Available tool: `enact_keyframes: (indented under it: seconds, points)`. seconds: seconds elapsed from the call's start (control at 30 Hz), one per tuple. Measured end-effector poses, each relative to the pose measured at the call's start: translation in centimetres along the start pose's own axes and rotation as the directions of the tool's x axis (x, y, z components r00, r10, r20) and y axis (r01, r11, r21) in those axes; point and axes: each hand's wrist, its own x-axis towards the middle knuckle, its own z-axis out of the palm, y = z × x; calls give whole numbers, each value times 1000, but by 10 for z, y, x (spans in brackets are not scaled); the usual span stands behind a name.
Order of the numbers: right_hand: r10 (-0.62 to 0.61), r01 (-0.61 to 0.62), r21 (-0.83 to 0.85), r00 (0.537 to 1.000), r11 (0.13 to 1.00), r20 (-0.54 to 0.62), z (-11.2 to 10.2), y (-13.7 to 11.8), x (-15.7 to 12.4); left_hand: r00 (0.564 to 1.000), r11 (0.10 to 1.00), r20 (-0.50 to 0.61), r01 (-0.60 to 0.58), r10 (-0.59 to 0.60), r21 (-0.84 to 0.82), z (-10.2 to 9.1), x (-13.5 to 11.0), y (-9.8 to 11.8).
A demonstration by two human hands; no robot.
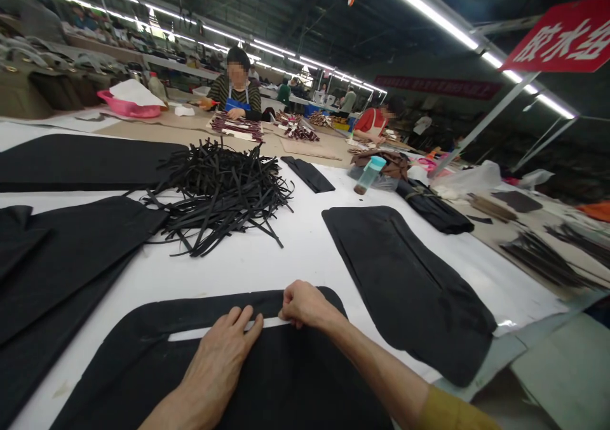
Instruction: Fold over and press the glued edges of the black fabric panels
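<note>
In front of me a large black fabric panel (295, 379) with rounded corners lies flat on the white table. A long narrow slot (188, 335) runs across its upper part, and white shows through it. My left hand (223, 347) rests on the panel with its fingers stretched over the slot's middle. At the slot's right end my right hand (305, 303) is closed, fingertips pinched at the slot's edge. Whatever lies between those fingertips is hidden. A heap of thin black strips (229, 188) sits beyond my hands, to the left.
Another slotted black panel (410, 284) lies to the right, with more black pieces (71, 246) stacked at left. A bottle with a turquoise lid (370, 176) and a folded black bundle (433, 208) stand farther back. Across the table a person (236, 90) handles dark red strips.
</note>
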Motion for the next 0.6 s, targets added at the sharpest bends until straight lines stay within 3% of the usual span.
enact_keyframes:
  seconds: [0.17, 0.3, 0.6]
  points:
    - [24, -24, 40, 1000, 999, 2, -10, 29, 2, 1000, 1000, -21, -23, 23, 21, -6, 0, 4]
    - [14, -14, 43, 1000, 999, 1, -12, 39, 6, 1000, 998, -11, -27, 28, 58, -10, 3, 12]
    - [19, -25, -105, 998, 994, -65, -14, 17, -9, 1000, 996, -26, 13, -11, 94, -15, 19, 34]
